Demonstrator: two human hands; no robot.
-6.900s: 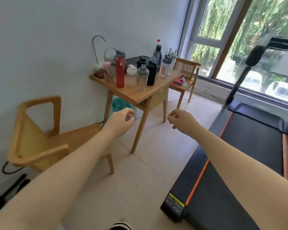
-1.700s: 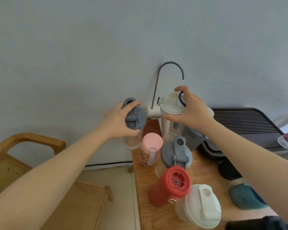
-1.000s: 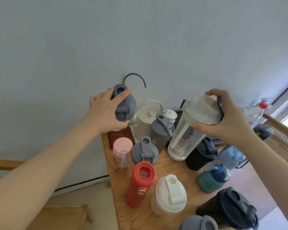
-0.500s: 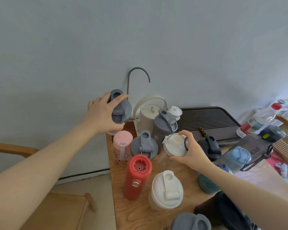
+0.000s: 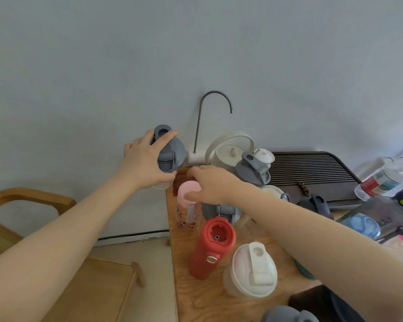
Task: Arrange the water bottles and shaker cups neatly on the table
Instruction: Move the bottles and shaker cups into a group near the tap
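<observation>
Left hand (image 5: 147, 167) grips the grey-lidded shaker (image 5: 169, 154) aloft at centre-left; right hand (image 5: 209, 184) closes on the pink bottle (image 5: 187, 205). Bottles crowd the surface (image 5: 196, 298) unsorted, so most arranging remains.

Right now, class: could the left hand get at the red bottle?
Probably not: the left hand holds a grey-lidded cup, and the right forearm crosses just above the red bottle.
</observation>
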